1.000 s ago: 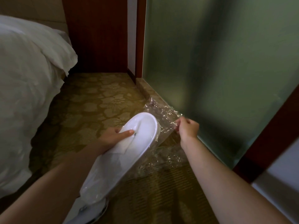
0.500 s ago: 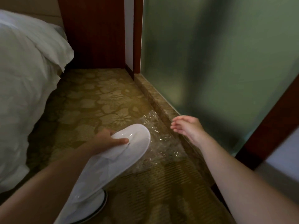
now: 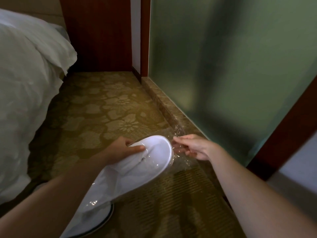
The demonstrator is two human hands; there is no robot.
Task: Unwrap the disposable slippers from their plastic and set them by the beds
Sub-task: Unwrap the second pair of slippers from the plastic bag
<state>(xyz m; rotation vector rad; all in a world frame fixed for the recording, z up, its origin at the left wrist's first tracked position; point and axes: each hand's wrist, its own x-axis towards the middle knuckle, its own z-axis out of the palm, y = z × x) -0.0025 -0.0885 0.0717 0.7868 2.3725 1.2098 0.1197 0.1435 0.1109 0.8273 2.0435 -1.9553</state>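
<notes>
My left hand (image 3: 126, 148) grips a white disposable slipper (image 3: 145, 165) near its toe, thumb on top, with the toe pointing up and right over the carpet. Clear plastic wrap (image 3: 181, 158) clings around the toe end and trails down to the right. My right hand (image 3: 197, 148) is at the toe tip with its fingers closed on that plastic. A second white slipper (image 3: 97, 219) with a dark sole edge shows below my left forearm, partly hidden by it.
A bed with white duvet (image 3: 25, 100) fills the left side. Patterned gold carpet (image 3: 103, 109) runs between the bed and a marble sill (image 3: 169, 112) under a frosted glass panel (image 3: 223, 66). A dark wooden panel (image 3: 97, 31) closes the far end.
My right hand let go of the plastic and opened, then came back to the slipper's toe and took hold of the wrap again. The slipper dropped slightly lower.
</notes>
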